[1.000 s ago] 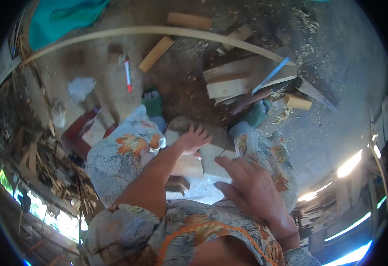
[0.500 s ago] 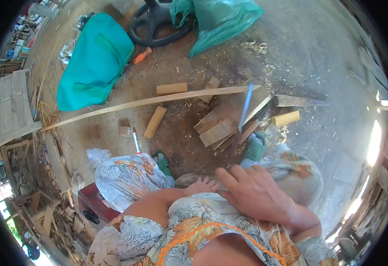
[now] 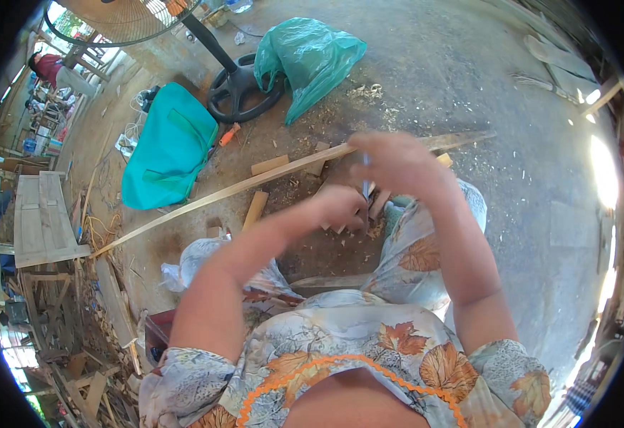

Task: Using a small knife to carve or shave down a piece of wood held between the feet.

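Observation:
My right hand [image 3: 397,165] is blurred, over the right part of a long thin wood strip [image 3: 255,177] that slants across the floor. Below and left of it, my left hand [image 3: 342,207] is also smeared, its fingers seemingly curled. Between both hands stands a thin blue strip-like tool [image 3: 366,178]; whether either hand grips it cannot be made out. My hands hide most of the boards beneath. Small wood blocks, one near the strip [image 3: 270,165] and one closer to me [image 3: 255,209], lie left of my hands.
A teal cloth bag [image 3: 165,153], an orange-handled tool [image 3: 230,134] and a green plastic bag [image 3: 312,60] lie beyond the strip. A standing fan [image 3: 235,93] is behind them. Wood scraps [image 3: 69,342] pile up at left, near a panelled board [image 3: 44,221]. Shavings dot the floor.
Both hands have moved forward from my lap to the blue tool and the wood strip. The view has tilted up, bringing the fan's head and a person at far left into sight.

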Demonstrator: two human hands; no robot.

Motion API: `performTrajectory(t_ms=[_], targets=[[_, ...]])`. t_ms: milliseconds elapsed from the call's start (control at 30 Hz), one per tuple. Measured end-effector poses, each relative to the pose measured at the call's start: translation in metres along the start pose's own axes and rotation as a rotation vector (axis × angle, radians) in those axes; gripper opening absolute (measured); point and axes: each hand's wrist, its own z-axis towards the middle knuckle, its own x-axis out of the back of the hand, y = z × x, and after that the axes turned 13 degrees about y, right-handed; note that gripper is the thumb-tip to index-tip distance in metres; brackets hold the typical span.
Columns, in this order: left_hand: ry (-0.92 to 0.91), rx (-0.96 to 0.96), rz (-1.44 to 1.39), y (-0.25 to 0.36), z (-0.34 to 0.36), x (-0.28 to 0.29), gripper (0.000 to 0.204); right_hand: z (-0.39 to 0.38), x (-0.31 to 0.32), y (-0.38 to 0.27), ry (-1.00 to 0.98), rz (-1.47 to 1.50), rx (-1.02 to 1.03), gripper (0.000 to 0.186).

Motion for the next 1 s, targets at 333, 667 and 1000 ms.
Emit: performTrajectory(t_ms=[333, 667, 1000], targets=[[0.277, 0.197, 0.254, -0.153, -0.044, 0.108, 0.038, -0.006, 0.000, 0.025, 0.199, -0.002, -0.047, 0.037], [0.162, 0.242, 0.003, -0.229, 0.031, 0.023, 0.055, 0.017, 0.005, 0.026, -0.036, 0.025, -0.263, 0.045], [-0.083, 0.210, 0.211, -0.208, 0.121, 0.008, 0.044, -0.014, -0.010, 0.009, -0.116, -0.056, -0.431, 0.041]])
